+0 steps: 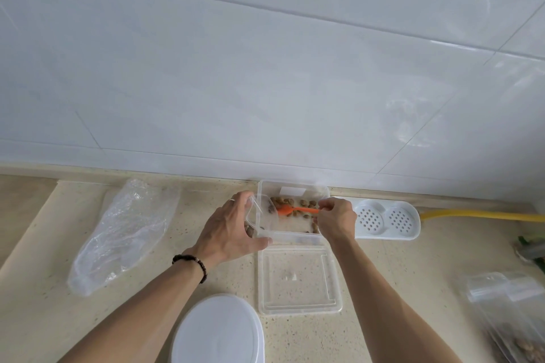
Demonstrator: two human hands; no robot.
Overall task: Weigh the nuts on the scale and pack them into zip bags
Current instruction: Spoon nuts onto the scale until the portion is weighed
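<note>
A clear plastic container (pixel 295 185) stands against the wall with brown nuts (pixel 303 203) scattered over its bottom. My right hand (pixel 336 219) grips the handle of an orange spoon (pixel 290 210) whose bowl lies among the nuts at the container's left side. My left hand (pixel 233 227) holds a small clear zip bag (pixel 259 221) at the container's left rim, its mouth held wide toward the spoon. A few nuts show through the bag under my fingers. The white oval scale (pixel 218 333) sits at the counter's front edge.
The container's clear lid (pixel 299 281) lies flat just in front of it. A crumpled clear plastic bag (pixel 124 232) lies at the left. A white perforated soap holder (pixel 386 219) and a yellow hose (pixel 483 214) are at the right. Zip bags (pixel 507 303), some filled, sit at the far right.
</note>
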